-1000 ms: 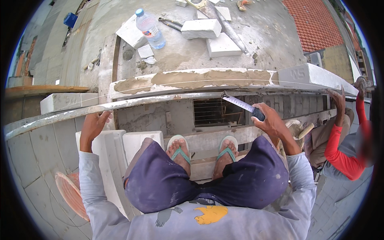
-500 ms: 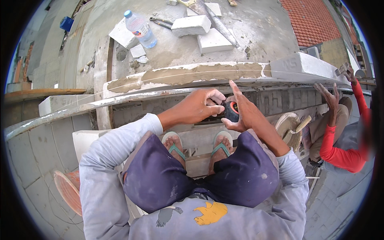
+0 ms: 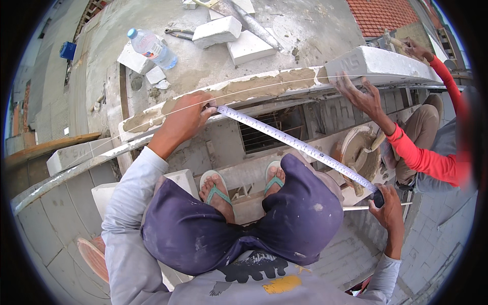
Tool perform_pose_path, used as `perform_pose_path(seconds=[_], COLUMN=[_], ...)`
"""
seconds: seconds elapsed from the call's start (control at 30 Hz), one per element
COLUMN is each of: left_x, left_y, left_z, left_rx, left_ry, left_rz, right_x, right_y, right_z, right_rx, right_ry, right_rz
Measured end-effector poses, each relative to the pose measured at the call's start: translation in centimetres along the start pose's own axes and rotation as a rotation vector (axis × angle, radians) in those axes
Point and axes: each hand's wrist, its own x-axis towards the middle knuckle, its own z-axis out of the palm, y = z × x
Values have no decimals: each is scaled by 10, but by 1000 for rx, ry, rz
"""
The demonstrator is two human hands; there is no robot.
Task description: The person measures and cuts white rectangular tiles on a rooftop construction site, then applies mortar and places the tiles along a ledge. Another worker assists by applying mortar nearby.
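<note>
My left hand [image 3: 185, 117] pinches the end of a white tape measure [image 3: 295, 143] beside the metal rail [image 3: 86, 164] and the narrow white block course [image 3: 254, 85], whose near side carries grey-brown mortar. Down at the right, my right hand [image 3: 387, 208] is closed round the dark tape case, with the blade stretched diagonally between both hands. A thin white string runs along the blocks, crossing just above my left hand. My knees and sandalled feet are below the blade, on boards over a framework with a barred opening [image 3: 269, 129].
A co-worker's red sleeve [image 3: 419, 162] and hands are at right, by a long white block [image 3: 378, 63] and mortar bucket [image 3: 363, 155]. Beyond the course lie a bottle [image 3: 152, 50], cut blocks [image 3: 216, 31] and pliers [image 3: 179, 34]. An orange bucket [image 3: 91, 256] sits lower left.
My hands have parted from together at the case: left up to the rail, right down and rightward, drawing out the blade. The co-worker's near hand has moved left along the long block.
</note>
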Motion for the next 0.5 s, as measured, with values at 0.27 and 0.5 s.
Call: perform_pose_path(seconds=[0.27,0.5], left_x=[9,14], left_y=[-9,-13], left_z=[5,12], left_rx=[-9,-4], left_ry=[-81,-61], left_rz=[-88,-88], right_x=[-11,30], right_y=[-19,-86], right_z=[40,137], right_rx=[658,1264], right_ry=[-297,-355], right_rz=[330,287])
